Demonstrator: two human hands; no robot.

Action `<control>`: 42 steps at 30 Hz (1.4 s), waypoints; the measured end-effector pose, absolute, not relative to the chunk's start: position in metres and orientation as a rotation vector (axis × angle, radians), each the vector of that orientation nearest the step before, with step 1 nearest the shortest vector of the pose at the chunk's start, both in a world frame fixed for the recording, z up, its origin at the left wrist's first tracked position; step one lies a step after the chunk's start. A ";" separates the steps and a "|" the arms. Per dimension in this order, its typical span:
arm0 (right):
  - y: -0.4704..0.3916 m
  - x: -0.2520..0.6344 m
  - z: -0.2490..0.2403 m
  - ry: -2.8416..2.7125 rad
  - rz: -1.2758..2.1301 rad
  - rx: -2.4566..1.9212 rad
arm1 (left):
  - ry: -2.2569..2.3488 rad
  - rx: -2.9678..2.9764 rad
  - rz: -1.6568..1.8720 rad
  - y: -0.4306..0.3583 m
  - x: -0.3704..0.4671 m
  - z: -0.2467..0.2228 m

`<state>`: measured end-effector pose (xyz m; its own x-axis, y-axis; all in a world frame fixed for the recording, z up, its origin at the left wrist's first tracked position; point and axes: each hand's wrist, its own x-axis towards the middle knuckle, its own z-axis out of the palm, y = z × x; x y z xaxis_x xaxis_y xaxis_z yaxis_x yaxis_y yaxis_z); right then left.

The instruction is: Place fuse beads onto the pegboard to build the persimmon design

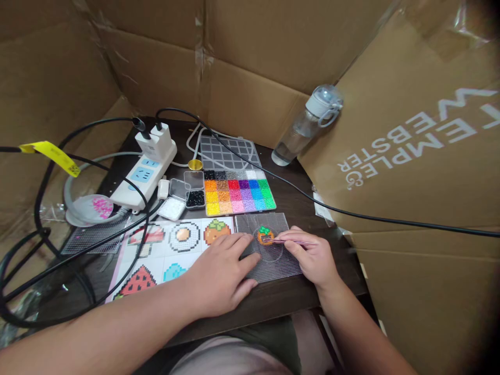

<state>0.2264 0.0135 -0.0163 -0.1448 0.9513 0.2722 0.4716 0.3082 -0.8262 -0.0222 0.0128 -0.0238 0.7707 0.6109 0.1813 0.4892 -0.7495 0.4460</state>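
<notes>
My right hand [312, 256] pinches a pair of pink tweezers [295, 241], whose tip reaches a small orange and green bead figure [266, 235]. That figure lies on a clear pegboard [269, 268] near the table's front edge. Flat over the board's left edge and the pattern sheet rests my left hand [230, 268], fingers spread and holding nothing. The pattern sheet [158, 258] shows pixel pictures, among them an orange fruit with green leaves, an egg and a watermelon slice. Whether a bead sits in the tweezer tip is too small to tell.
Behind the board is a sorted bead box [240, 192], with small boxes of black beads [195, 199] and white beads [172, 208] beside it. A power strip [144, 174], a dish of pink beads [91, 208], a water bottle [307, 125] and black cables surround them. Cardboard walls enclose the table.
</notes>
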 end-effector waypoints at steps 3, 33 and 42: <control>0.014 0.229 -0.017 -1.739 0.754 -1.275 | 0.832 2.588 0.460 0.013 -0.022 -0.024; 0.176 0.129 0.002 -2.011 0.880 -1.130 | 0.842 2.666 0.419 0.011 -0.024 -0.020; 0.175 0.113 -0.003 -1.941 1.164 -1.080 | 0.855 2.638 0.417 0.009 -0.022 -0.021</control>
